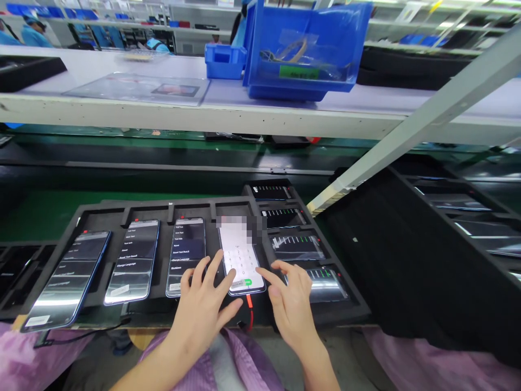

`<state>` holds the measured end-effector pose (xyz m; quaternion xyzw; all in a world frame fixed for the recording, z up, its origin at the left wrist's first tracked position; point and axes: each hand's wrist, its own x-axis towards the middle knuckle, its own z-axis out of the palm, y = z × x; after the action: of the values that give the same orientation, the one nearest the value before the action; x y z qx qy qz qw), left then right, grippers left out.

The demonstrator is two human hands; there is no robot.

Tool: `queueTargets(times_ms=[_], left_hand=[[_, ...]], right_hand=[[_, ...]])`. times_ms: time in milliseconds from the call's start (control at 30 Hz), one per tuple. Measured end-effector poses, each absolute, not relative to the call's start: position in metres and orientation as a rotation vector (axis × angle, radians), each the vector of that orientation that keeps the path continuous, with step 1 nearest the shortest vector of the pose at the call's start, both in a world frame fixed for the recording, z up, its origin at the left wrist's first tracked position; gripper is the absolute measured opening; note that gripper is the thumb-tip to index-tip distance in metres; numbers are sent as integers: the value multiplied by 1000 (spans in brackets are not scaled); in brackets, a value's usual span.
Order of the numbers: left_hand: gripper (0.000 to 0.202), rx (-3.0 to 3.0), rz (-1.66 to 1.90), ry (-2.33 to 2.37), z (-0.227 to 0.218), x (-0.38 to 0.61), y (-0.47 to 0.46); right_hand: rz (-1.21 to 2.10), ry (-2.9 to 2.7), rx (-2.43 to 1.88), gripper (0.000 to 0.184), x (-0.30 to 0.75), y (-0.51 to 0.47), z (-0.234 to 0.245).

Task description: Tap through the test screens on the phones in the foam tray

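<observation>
A smartphone [241,244] with a white dial-pad screen lies in a black foam tray [234,209], a red cable [249,307] at its lower end. My left hand [205,296] is spread over its lower left side, one fingertip over the keypad. From the right, my right hand [293,296] points its stretched index finger at the screen's right edge, the other fingers loosely bent. Neither hand holds anything. Left of this phone, a phone with a dark text menu [187,247] lies partly behind my left fingers. Another menu phone [134,260] and a tilted phone [69,277] sit farther left.
A second foam tray [345,282] with several phones adjoins on the right. A slanted white post [407,130] rises beyond it, beside a black foam sheet [382,239]. Blue bins [303,49] stand on the shelf [163,111] above. Several people work in the background.
</observation>
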<state>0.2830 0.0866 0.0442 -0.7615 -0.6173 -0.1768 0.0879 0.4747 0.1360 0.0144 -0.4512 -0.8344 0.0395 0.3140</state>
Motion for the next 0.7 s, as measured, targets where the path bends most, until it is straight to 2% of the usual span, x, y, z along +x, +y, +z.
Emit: queueTargets(times_ms=[700], left_hand=[[27, -2309, -626, -1806, 51, 270, 78]], right_hand=[[91, -2090, -1346, 29, 464, 125, 8]])
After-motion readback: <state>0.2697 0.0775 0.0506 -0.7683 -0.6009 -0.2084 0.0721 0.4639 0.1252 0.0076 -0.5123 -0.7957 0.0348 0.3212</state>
